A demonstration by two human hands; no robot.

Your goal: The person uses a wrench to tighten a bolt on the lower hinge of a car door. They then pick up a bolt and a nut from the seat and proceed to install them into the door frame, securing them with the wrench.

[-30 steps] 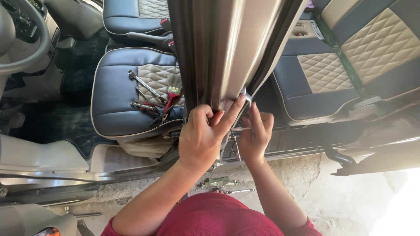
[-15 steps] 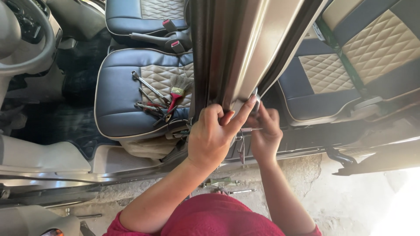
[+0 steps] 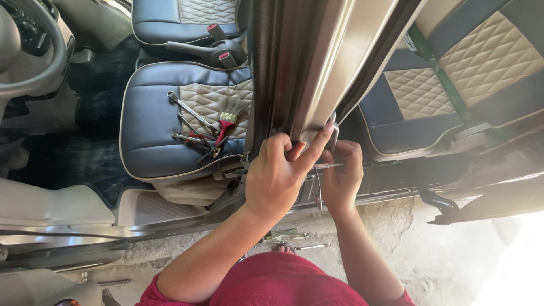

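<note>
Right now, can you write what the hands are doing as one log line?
left hand: pressed on door pillar | right hand: holds thin metal tool at pillar base | front seat: wrenches, brush

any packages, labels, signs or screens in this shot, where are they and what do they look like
No packages, signs or screens show.
Label: small pale rectangular tag on the green belt strap, upper right by the rear seat; print too small to tell.
Buckle buttons: two small red rectangles between the front seats, not labels as such.
</note>
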